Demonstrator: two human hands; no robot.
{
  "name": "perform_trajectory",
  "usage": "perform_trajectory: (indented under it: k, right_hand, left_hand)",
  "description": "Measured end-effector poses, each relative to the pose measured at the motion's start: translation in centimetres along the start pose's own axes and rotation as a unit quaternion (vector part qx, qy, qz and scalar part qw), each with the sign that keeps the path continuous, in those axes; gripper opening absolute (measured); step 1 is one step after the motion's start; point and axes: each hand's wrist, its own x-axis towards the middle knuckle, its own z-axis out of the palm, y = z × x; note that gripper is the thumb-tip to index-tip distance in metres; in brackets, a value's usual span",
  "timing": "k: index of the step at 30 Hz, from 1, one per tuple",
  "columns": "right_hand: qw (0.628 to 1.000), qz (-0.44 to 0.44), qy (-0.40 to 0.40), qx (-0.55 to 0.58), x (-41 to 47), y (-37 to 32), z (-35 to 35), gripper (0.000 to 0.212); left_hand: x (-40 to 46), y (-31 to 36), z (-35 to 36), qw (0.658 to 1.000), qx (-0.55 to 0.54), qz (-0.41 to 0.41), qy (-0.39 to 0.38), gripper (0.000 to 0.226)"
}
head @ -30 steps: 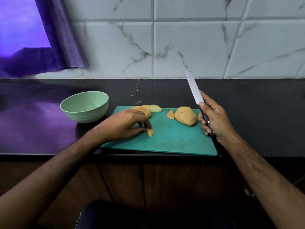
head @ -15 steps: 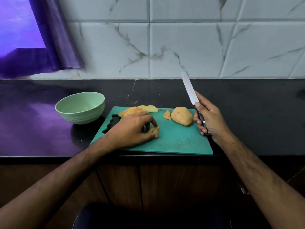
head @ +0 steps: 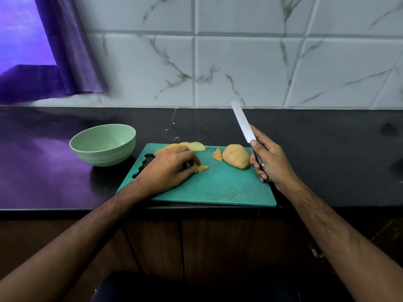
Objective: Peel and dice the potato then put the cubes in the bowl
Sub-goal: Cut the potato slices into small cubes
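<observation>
— Potato (head: 236, 156) sits peeled on the green cutting board (head: 218, 188), a slice (head: 217, 154) just beside it.
— And the hands?
— Left hand (head: 169, 168) pinches a small piece (head: 202, 168), hiding part of the slices (head: 192, 146) behind. Right hand (head: 269, 159) grips the knife (head: 243, 123), handle mostly hidden. Bowl (head: 103, 144) stands left on the counter (head: 327, 149).

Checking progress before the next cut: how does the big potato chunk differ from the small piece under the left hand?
The big potato chunk is a thick, rounded lump; the small piece is a thin, flat sliver. The chunk lies untouched near the right hand, which grips the knife with its blade raised; the small piece is pinched by the left hand. Both are yellow-orange and lie on the green cutting board, neither diced nor in the bowl.
</observation>
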Motion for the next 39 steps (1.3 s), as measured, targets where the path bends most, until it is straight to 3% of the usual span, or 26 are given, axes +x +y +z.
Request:
perform_trajectory:
  k: [3,6,11,18,23,39]
  right_hand:
    - [0.999,0.010,0.002,-0.031,-0.8,-0.8,0.1,0.047]
    - [0.992,0.033,-0.056,-0.108,-1.0,-2.0,-0.3,0.048]
    - [0.921,0.020,-0.189,-0.339,-3.6,-5.4,0.2,0.048]
    - [0.853,0.019,-0.212,-0.477,-7.0,-7.5,1.3,0.048]
    - [0.818,0.008,-0.219,-0.532,-7.9,-7.2,1.5,0.049]
    - [0.809,0.030,-0.234,-0.538,-9.5,-7.3,0.8,0.048]
  left_hand:
    - [-0.2,0.0,0.0,1.000,0.001,0.016,-0.002,0.015]
    - [-0.2,0.3,0.0,1.000,-0.003,0.012,0.012,0.019]
    - [-0.3,0.3,-0.1,1.000,-0.008,0.012,0.017,0.029]
    - [-0.4,0.2,-0.1,1.000,-0.012,0.009,0.005,0.026]
    - [-0.3,0.0,0.1,1.000,-0.019,0.015,0.004,0.014]
    - [-0.1,-0.3,0.4,0.999,-0.035,0.011,0.008,0.011]
